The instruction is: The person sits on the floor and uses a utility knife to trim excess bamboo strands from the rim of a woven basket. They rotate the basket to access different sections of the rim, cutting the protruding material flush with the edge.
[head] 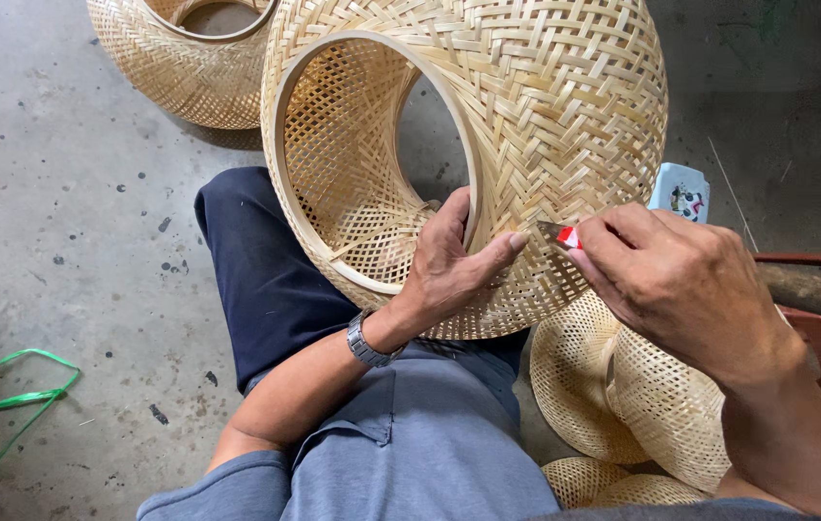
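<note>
Left hand grips the pale woven bamboo basket's rim; right hand pinches a red-handled blade: keep it shallow against the weave.

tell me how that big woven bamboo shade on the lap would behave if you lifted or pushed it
The woven shade is probably light for its size: thin open-lattice strips, steadied by the left hand alone. Likely fairly stiff, given its solid rim hoop. Its rounded body would probably roll if pushed.
</note>
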